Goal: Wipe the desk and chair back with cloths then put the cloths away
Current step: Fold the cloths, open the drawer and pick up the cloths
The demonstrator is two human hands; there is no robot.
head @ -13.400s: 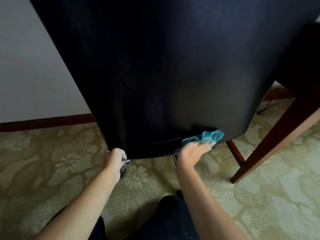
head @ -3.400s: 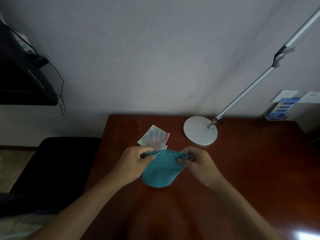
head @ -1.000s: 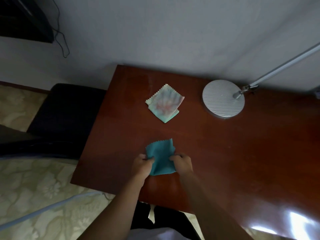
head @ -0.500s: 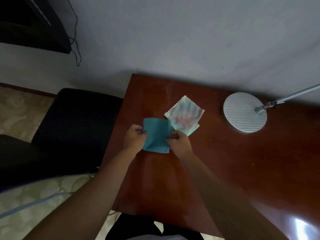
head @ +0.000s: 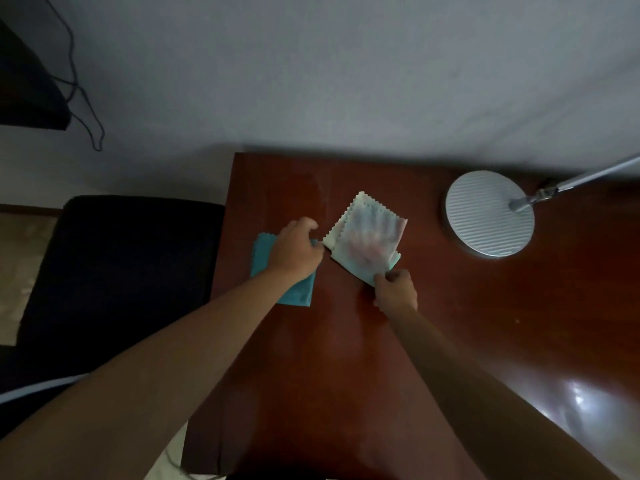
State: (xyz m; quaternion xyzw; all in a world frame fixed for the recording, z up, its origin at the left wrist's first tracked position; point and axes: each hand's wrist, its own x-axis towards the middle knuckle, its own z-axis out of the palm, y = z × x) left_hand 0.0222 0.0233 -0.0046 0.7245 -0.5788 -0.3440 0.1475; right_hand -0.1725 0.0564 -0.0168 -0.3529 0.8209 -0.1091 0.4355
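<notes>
A folded teal cloth (head: 297, 294) lies flat near the left edge of the red-brown wooden desk (head: 346, 358). My left hand (head: 295, 251) sits on top of it with bent fingers holding its far right edge. Just to the right lies a pale, multicoloured cloth (head: 367, 238) with zigzag edges, almost touching the teal one. My right hand (head: 395, 289) pinches the near corner of that pale cloth. The black chair (head: 121, 271) stands to the left of the desk, beside its edge.
A round silver lamp base (head: 490, 216) stands at the back right of the desk, its metal arm (head: 581, 175) running off to the right. The wall is right behind the desk. A black device with a hanging cable (head: 86, 109) is at the upper left. Patterned carpet lies below.
The teal cloth went from held in both hands to lying on the desk at the left. My right hand let go of it and took the near corner of the pale cloth.
</notes>
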